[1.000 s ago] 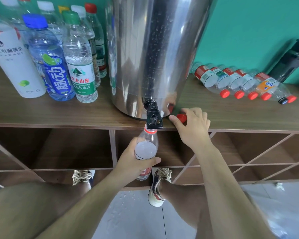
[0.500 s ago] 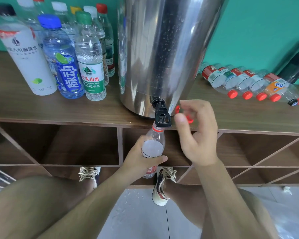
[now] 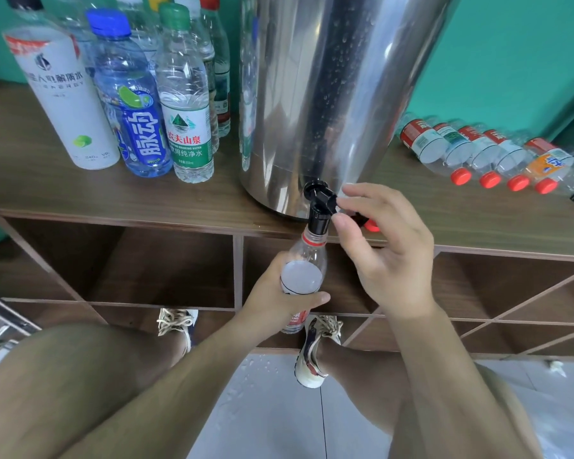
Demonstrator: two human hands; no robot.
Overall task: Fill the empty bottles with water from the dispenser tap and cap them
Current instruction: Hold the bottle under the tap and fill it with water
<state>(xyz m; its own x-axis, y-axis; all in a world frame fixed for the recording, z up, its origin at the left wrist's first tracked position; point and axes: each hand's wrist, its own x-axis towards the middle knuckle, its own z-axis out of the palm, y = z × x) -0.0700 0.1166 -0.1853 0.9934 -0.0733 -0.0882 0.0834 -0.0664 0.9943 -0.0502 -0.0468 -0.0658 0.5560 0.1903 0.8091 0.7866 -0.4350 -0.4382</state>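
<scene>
My left hand (image 3: 270, 298) grips a clear, uncapped bottle (image 3: 304, 276) with a red neck ring, its mouth held up against the black tap (image 3: 318, 207) of the steel dispenser (image 3: 328, 94). My right hand (image 3: 388, 253) is at the tap, thumb and forefinger pinching its lever from the right. A loose red cap (image 3: 373, 225) lies on the shelf top just behind that hand, partly hidden. I cannot tell whether water is flowing.
Several capped bottles (image 3: 183, 104) stand on the wooden shelf top (image 3: 146, 200) left of the dispenser. Several red-capped bottles (image 3: 478, 154) lie on their sides at the right. Open cubbies sit below, and my knees and shoes are over a wet tiled floor (image 3: 279, 409).
My right hand left the red cap on the shelf top, lifted and moved left to the tap lever. My left hand kept the bottle under the tap.
</scene>
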